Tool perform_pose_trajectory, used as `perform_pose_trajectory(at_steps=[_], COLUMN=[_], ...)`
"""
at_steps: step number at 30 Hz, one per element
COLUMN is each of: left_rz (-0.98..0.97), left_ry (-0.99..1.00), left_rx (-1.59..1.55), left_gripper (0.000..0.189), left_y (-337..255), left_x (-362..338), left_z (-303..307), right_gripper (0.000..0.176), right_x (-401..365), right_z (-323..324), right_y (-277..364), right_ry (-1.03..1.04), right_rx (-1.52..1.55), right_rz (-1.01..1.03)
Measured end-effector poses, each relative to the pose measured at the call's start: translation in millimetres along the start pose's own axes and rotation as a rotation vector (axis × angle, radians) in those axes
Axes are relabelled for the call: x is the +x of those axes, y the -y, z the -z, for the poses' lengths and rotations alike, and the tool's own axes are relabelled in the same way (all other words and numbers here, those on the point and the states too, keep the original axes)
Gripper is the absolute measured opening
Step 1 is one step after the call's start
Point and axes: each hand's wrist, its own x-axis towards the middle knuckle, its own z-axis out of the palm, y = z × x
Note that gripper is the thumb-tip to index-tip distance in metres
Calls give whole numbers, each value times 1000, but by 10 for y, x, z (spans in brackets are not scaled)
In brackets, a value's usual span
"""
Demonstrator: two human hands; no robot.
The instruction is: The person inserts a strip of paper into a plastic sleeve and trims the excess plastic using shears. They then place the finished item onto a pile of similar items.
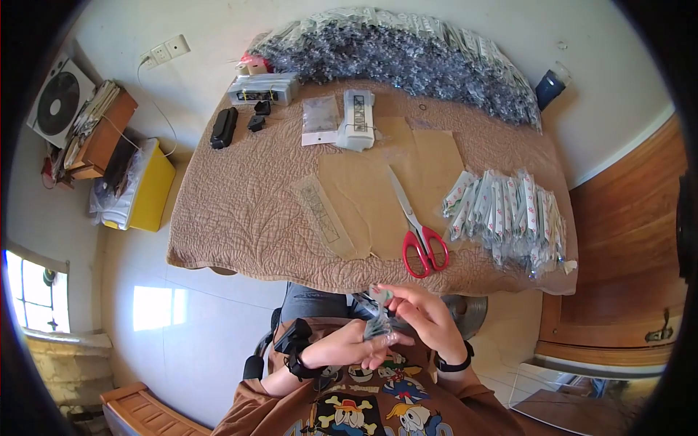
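Observation:
Over my lap, close to the table's front edge, my left hand (355, 344) is closed around the lower part of a small clear plastic packet (378, 327). Something dark greenish shows through its film, too small to make out. My right hand (425, 314) pinches the packet's upper end between thumb and fingers. Beyond my hands, red-handled scissors (416, 231) lie with blades apart on a sheet of brown cardboard (385, 182). A flat printed clear sleeve (325, 216) rests on the cardboard's left side.
Several thin wrapped packets (509, 216) lie piled at the table's right. A long heap of clear bags (400, 54) lines the back edge. Banded stacks of sleeves (356, 120), a black case (224, 128) and small black parts (256, 122) sit at the back left.

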Motion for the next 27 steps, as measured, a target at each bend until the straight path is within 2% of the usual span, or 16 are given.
perform_pose_trajectory(at_steps=[2, 3, 6, 7, 9, 10, 14, 21, 23, 26, 27], left_rz=[18, -9, -63, -102, -177, -178, -149, -66, -63, -56, -103], left_ry=[38, 60, 100, 71, 11, 10, -128, -101, -105, -115, -155], left_rx=[19, 76, 190, 300, 521, 522, 605, 74, 25, -78, -92], left_gripper=[32, 31, 29, 28, 29, 29, 25, 38, 39, 43, 42], left_y=[-40, -40, -32, -20, -25, -29, -97, -62, -16, 4, -35], left_x=[10, 14, 15, 8, -5, -7, -18, 7, 12, 24, 29], left_z=[-13, -6, 39, 76, 129, 141, 149, 103, 94, 73, 45], right_gripper=[28, 28, 16, 16, 16, 16, 21, 21, 20, 18, 18], right_x=[-26, -28, -8, 0, 15, 22, 32, -6, -24, -87, -114], right_z=[-22, -19, -1, 3, 10, 12, -5, -62, -71, -79, -87], right_y=[-4, 3, 45, 35, -9, -20, -15, -57, -65, -80, -92], right_ry=[-55, -58, -80, -80, -44, -25, -23, -143, -157, -303, -305], right_rx=[521, 521, 114, 114, -128, -250, -372, -267, -239, 54, 55], right_rz=[-313, -314, -21, -20, 238, 368, 442, 415, 400, 234, 235])
